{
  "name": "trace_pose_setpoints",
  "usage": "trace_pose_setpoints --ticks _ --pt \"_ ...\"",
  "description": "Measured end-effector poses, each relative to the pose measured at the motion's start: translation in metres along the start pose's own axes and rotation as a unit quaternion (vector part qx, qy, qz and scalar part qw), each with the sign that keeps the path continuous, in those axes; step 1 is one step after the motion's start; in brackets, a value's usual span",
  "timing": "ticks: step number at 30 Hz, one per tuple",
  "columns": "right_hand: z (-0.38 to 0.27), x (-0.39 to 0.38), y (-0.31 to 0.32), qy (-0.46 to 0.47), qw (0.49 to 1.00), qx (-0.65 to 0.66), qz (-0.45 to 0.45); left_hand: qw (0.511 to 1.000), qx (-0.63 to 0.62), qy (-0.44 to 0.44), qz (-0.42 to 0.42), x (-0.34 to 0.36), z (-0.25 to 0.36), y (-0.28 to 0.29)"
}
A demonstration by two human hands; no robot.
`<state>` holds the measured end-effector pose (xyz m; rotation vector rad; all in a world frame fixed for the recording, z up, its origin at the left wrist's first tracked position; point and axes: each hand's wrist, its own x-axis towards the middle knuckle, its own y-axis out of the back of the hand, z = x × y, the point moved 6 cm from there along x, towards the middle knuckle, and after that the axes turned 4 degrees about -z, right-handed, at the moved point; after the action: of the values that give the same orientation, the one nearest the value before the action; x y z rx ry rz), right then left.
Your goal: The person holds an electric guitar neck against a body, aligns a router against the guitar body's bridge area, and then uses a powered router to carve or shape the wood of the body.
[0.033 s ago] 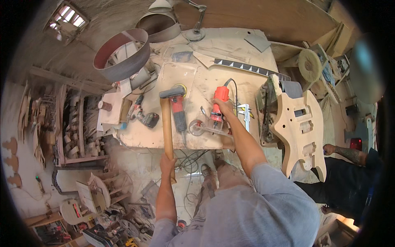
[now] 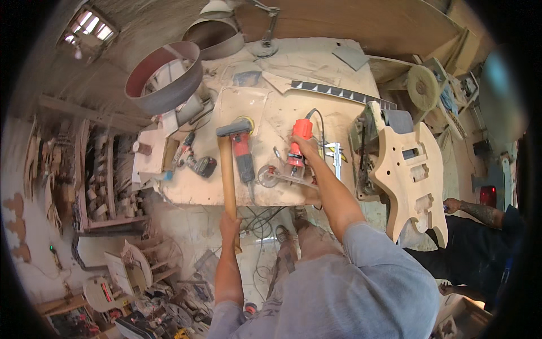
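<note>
My left hand (image 2: 229,225) is closed round the lower part of a long, narrow piece of wood (image 2: 227,175) at the bench's front edge. Its far end lies beside the head of a red and black angle sander (image 2: 242,155). With my right hand (image 2: 305,149) I grip a red trim router (image 2: 302,129), held upright on the bench. A clear base plate (image 2: 305,181) extends from under the router, and a round clear piece with a red knob (image 2: 269,175) is next to it. Right of the router lies a caliper (image 2: 336,158).
A guitar neck with a dark fretboard (image 2: 339,93) lies across the bench (image 2: 186,192). At right, a guitar body (image 2: 398,175) stands by a belt sander (image 2: 366,135). A cordless drill (image 2: 197,164) and a large drum (image 2: 189,82) are at left. Another person (image 2: 474,237) is at far right.
</note>
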<state>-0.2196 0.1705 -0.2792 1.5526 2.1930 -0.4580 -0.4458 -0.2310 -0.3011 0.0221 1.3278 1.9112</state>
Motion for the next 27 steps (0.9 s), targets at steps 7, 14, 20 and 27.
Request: trace_pose_setpoints --ticks 7,14,20,27 --pt "0.045 0.033 0.011 -0.004 0.981 -0.159 0.111 0.993 -0.092 0.01 0.074 -0.04 0.01 0.023" --pt "-0.003 -0.065 0.02 0.085 0.959 -0.24 0.127 0.99 -0.103 -0.002 0.097 -0.092 -0.025 0.034" --pt "-0.039 -0.292 0.03 0.253 0.948 -0.19 -0.03 0.929 -0.348 -0.103 0.077 -0.142 -0.04 0.01" --pt "-0.008 -0.449 0.077 0.149 0.979 -0.097 -0.096 0.848 -0.492 -0.17 -0.102 -0.19 0.101 0.011"
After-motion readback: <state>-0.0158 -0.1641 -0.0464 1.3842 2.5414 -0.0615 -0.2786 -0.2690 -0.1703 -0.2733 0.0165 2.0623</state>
